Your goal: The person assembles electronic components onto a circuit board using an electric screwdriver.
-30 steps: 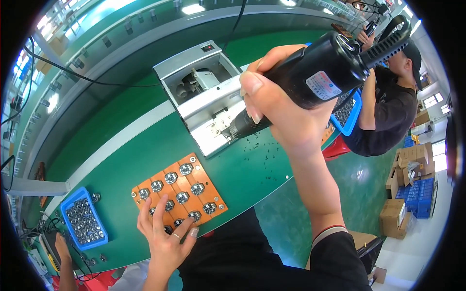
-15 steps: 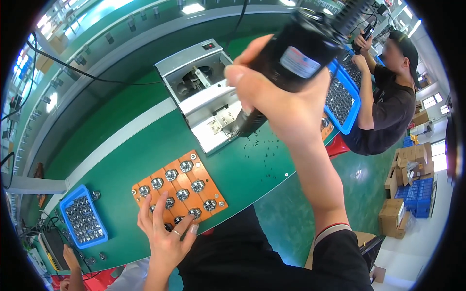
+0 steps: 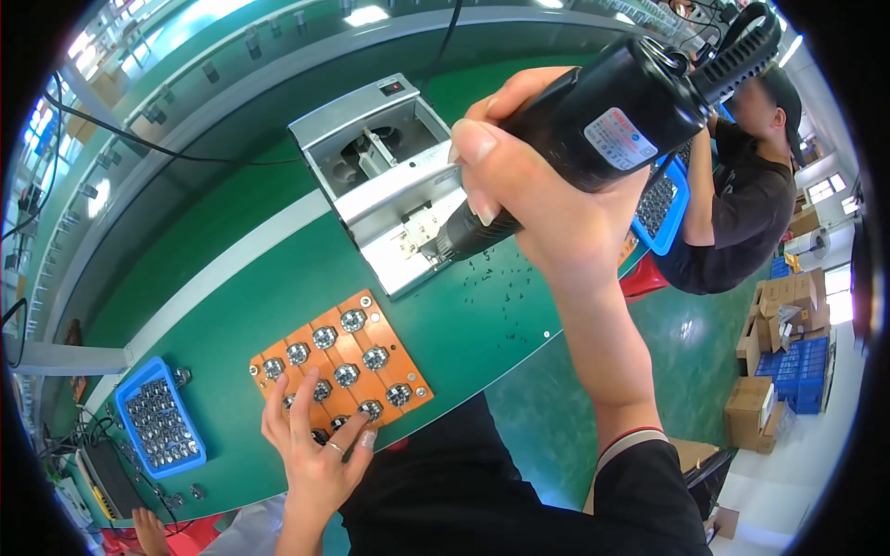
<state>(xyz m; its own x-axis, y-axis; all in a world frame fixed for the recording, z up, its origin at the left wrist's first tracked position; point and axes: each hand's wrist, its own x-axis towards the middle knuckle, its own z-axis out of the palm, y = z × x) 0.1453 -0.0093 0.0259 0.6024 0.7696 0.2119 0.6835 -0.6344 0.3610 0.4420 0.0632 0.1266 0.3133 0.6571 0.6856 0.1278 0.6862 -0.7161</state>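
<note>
A black electric screwdriver is wrapped in my right hand. Its tip points down-left into the front of a grey metal screw feeder; I cannot see whether the bit touches a screw there. My left hand lies with fingers spread on the near left part of an orange fixture plate. Several round metal parts sit in rows in that plate. Some of them are partly covered by my left fingers.
Small dark screws lie scattered on the green table. On the left stands a blue tray of metal parts; another blue tray is at the right, beside a seated co-worker. At lower left shows another person's hand.
My right hand and the electric screwdriver have shifted slightly to the right, with the screwdriver lying more slanted, its tip at the feeder's front. My left hand stays on the plate.
</note>
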